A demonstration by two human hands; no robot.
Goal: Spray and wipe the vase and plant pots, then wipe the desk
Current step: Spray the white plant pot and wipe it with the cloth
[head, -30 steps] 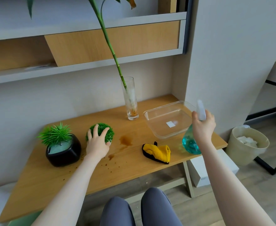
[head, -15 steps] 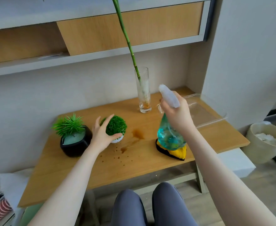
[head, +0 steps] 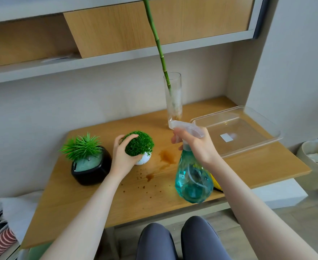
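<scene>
Head view: left hand grips small pot, right hand spray bottle.

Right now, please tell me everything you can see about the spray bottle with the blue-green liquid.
The clear plastic spray bottle with blue-green liquid has a rounded, bulb-shaped body that narrows to a slim neck, with a whitish translucent trigger head on top. A thin tube shows inside. It looks more than half full. The right hand grips its neck, a finger on the trigger, and holds it upright above the wooden desk, nozzle towards the left, in the direction of the small round green plant in a white pot.
</scene>
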